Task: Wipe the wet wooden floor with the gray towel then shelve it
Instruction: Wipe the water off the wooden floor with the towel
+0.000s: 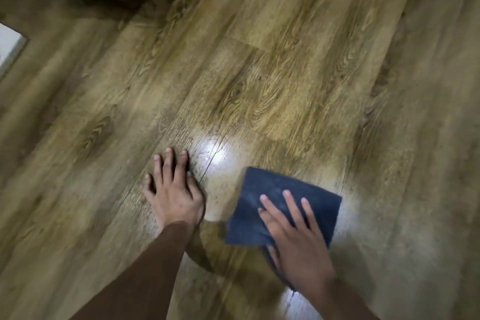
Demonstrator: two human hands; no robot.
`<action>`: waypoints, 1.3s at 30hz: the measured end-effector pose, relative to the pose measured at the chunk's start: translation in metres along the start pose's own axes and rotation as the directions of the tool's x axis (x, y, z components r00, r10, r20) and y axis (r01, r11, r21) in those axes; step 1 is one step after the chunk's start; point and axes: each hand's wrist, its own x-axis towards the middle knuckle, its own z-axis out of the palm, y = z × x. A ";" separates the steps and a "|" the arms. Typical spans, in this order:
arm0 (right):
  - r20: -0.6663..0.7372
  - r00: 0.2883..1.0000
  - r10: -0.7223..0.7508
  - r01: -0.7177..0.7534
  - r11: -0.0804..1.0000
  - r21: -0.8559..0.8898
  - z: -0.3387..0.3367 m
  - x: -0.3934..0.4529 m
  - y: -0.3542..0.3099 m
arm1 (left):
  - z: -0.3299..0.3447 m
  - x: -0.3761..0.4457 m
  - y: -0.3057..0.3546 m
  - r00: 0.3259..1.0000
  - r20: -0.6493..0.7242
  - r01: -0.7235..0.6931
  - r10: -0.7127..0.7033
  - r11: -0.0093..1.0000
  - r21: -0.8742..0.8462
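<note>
Wooden floor [259, 73]: left hand [174, 189] fingers splayed flat; right hand [298, 239] fingers straight, pressing gray towel [272, 189].

The right hand [293, 239] presses flat, fingers straight, on a folded gray towel [280, 205] lying on the wooden floor [259, 73]. The left hand [174, 189] rests spread on the bare boards just beside it. A glossy patch [215, 153] shines between them.

towel [280, 205] on floor [259, 73], right hand [296, 239] atop, left hand [174, 189] flat beside, perhaps touching floor
</note>
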 end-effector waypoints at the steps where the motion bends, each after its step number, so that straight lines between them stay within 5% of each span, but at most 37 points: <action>1: -0.002 0.999 0.041 -0.041 0.999 0.005 -0.006 -0.002 0.017 | 0.001 0.000 -0.001 1.000 0.003 0.002 -0.002 1.000 0.005; 6: -0.101 0.912 0.399 -0.383 0.913 0.141 -0.029 0.050 0.066 | 0.002 0.001 0.001 1.000 0.001 0.021 -0.021 0.999 0.026; 11: -0.079 0.766 0.638 -0.596 0.750 0.288 -0.039 0.137 0.022 | 0.001 0.002 0.000 1.000 0.014 0.016 -0.017 0.999 0.043; 17: -0.103 0.946 0.307 -0.291 0.945 0.148 -0.019 0.123 -0.065 | 0.002 0.002 -0.002 1.000 0.005 -0.001 0.001 1.000 0.027; 24: -0.041 0.963 0.267 -0.257 0.953 0.157 0.008 0.010 -0.043 | 0.004 0.003 -0.001 1.000 -0.016 -0.001 0.001 1.000 0.013; 29: -0.089 0.793 0.603 -0.548 0.769 0.329 -0.011 0.049 -0.014 | 0.006 0.003 -0.005 1.000 0.015 -0.005 0.004 1.000 0.024; 33: -0.059 0.673 0.738 -0.664 0.637 0.393 -0.022 0.131 -0.026 | 0.008 0.005 -0.009 1.000 0.021 -0.011 0.011 0.999 -0.033; 35: -0.069 0.709 0.702 -0.641 0.681 0.354 -0.021 0.156 -0.048 | 0.008 0.003 -0.008 1.000 0.013 -0.010 0.010 0.998 -0.055; 39: -0.117 0.923 0.366 -0.349 0.927 0.139 -0.012 0.130 -0.095 | 0.003 0.007 -0.011 1.000 0.025 -0.003 0.005 0.995 -0.099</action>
